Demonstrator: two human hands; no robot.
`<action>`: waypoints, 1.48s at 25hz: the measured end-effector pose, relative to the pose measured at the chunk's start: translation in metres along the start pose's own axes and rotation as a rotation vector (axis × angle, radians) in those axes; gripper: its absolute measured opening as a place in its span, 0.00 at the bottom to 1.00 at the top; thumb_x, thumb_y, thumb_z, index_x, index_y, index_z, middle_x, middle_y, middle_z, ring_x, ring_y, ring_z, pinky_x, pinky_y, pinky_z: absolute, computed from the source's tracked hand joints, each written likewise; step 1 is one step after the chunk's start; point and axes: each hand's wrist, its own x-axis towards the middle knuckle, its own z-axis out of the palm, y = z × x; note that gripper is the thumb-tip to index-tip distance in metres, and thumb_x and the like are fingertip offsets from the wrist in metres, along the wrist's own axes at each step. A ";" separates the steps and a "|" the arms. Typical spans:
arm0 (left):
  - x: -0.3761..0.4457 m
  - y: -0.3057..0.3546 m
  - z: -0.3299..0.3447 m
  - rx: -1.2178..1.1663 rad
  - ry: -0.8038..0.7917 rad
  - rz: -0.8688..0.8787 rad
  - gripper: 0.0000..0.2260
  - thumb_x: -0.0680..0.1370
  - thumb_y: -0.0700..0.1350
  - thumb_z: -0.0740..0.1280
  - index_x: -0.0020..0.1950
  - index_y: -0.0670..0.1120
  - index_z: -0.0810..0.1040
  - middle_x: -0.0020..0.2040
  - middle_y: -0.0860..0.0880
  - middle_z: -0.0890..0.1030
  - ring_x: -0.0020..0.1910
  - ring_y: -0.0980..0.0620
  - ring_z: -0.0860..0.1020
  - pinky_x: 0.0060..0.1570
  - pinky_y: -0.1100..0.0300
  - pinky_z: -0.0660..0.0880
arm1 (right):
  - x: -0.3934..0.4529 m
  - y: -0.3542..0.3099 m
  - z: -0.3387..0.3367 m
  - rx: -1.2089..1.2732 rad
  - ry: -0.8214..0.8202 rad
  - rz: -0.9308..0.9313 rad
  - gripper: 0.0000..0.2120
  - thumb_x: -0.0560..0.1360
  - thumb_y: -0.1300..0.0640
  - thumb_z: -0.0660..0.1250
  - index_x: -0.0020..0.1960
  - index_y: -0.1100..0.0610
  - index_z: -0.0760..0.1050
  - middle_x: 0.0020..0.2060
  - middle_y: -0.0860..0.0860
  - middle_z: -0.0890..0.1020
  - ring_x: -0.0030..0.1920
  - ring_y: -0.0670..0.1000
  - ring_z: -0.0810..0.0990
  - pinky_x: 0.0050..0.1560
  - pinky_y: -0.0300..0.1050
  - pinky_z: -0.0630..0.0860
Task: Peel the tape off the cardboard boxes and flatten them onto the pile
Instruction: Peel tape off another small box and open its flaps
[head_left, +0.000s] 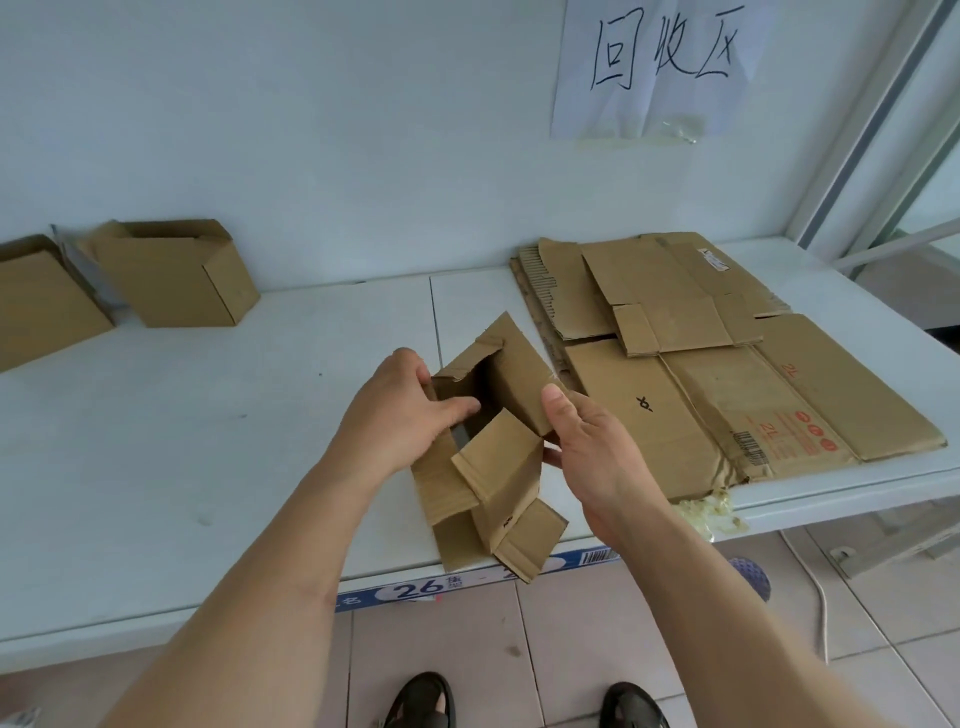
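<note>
A small brown cardboard box (498, 452) with its flaps hanging open is held above the front edge of the white table (208, 441). My left hand (400, 410) grips its left wall, thumb inside the opening. At the box's right side, my right hand (587, 441) holds the wall with the thumb on top and fingers underneath. To the right lies the pile of flattened cardboard (727, 374). I see no tape on the held box.
Two more open boxes stand at the back left: one (182, 275) near the wall, another (36, 296) cut by the frame edge. A paper sign (660, 67) hangs on the wall. Crumpled tape (711, 512) sits at the table's front right edge.
</note>
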 end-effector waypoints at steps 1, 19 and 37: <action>0.002 -0.001 0.004 -0.016 0.026 0.008 0.20 0.74 0.60 0.69 0.58 0.49 0.72 0.48 0.53 0.76 0.44 0.53 0.75 0.38 0.59 0.68 | 0.000 -0.001 0.006 0.004 0.020 0.000 0.20 0.80 0.39 0.57 0.63 0.49 0.75 0.54 0.46 0.82 0.57 0.46 0.79 0.62 0.51 0.76; -0.004 -0.017 -0.015 -1.184 -0.229 -0.428 0.37 0.74 0.74 0.53 0.58 0.45 0.81 0.51 0.41 0.85 0.51 0.41 0.84 0.54 0.46 0.78 | -0.009 -0.002 0.070 -0.098 -0.309 -0.053 0.28 0.77 0.32 0.57 0.74 0.38 0.63 0.73 0.34 0.64 0.73 0.39 0.62 0.75 0.48 0.57; 0.011 -0.092 -0.020 -0.942 -0.083 -0.463 0.09 0.81 0.47 0.65 0.57 0.47 0.81 0.53 0.45 0.84 0.52 0.44 0.82 0.56 0.41 0.77 | 0.034 0.011 0.067 -0.381 0.032 -0.007 0.35 0.73 0.36 0.68 0.73 0.50 0.64 0.60 0.47 0.78 0.58 0.52 0.78 0.53 0.47 0.75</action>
